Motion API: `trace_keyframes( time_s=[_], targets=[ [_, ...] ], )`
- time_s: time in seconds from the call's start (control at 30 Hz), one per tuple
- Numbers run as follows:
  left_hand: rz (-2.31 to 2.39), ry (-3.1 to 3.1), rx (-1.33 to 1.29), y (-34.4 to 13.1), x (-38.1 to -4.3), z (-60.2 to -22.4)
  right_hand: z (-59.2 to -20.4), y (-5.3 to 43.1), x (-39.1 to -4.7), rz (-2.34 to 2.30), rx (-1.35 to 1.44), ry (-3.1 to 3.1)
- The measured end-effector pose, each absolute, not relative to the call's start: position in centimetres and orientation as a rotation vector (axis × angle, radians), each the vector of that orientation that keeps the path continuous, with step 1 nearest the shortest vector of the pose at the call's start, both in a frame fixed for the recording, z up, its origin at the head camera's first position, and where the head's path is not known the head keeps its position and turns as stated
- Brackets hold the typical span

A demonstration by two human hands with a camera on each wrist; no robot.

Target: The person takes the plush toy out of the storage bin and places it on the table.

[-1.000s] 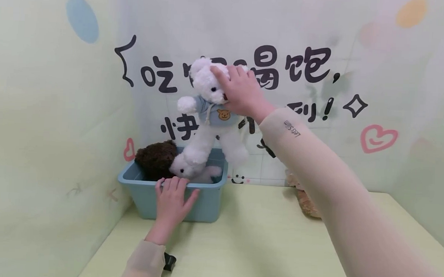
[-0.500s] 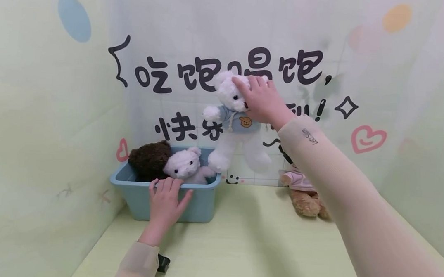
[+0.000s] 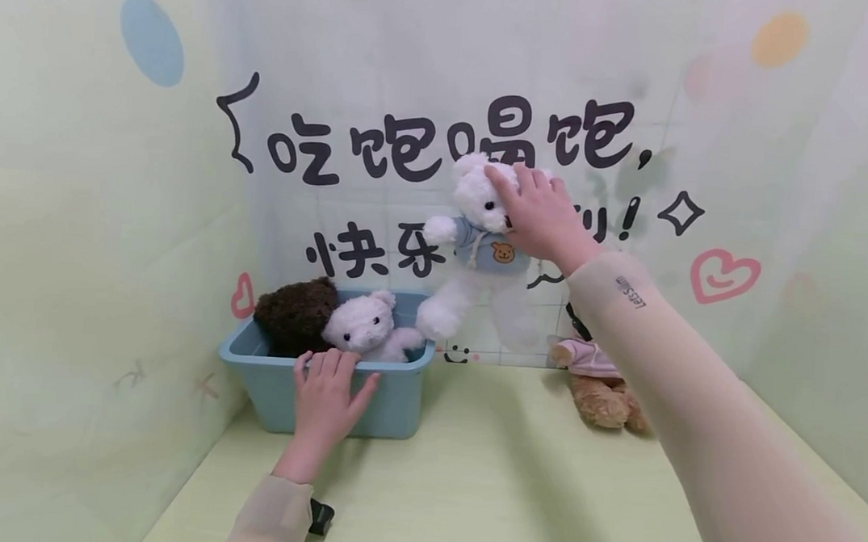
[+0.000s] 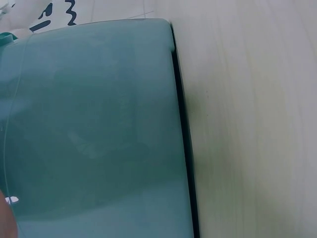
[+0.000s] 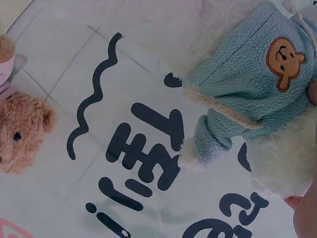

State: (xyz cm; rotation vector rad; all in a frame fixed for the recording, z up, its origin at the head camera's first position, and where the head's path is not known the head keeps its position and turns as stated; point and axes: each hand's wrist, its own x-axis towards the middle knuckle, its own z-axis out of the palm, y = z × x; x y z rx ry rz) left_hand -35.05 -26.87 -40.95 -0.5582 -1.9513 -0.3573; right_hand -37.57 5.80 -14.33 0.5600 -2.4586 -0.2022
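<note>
My right hand (image 3: 546, 211) grips the head of a white teddy bear (image 3: 447, 308) in a light blue hoodie, holding it upright in the air right of the bin. The right wrist view shows the hoodie (image 5: 252, 74) with its brown bear patch close up. My left hand (image 3: 326, 400) holds the front rim of a blue plastic bin (image 3: 392, 398), fingers over the edge and thumb spread on the outer wall. Inside the bin, a dark brown plush toy (image 3: 294, 313) lies on the left beside a pale plush bear (image 3: 362, 324). The bin's side wall (image 4: 99, 124) fills much of the left wrist view.
A tan teddy bear (image 3: 603, 400) in a pink top sits at the back right of the table (image 3: 454, 482), partly behind my right forearm; its head (image 5: 22, 134) shows in the right wrist view. A printed backdrop (image 3: 429, 52) stands behind, with a side wall at left.
My right hand has carried the white bear rightward and somewhat down, away from above the bin. The pale bear inside has turned its face forward. My left hand stays on the rim.
</note>
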Motion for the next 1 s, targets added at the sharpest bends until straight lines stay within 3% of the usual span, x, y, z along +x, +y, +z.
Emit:
trace_keyframes(
  time_s=[0.67,1.0],
  targets=[
    [-0.359,-1.939,-0.572,-26.6,-35.3,-40.8,-16.8,8.5,-38.5,-0.191,0.490,-2.515],
    [-0.356,-1.996,-0.554,-26.7,-34.9,-40.7,-19.8,8.6,-39.3,-0.305,0.612,-2.532]
  ],
)
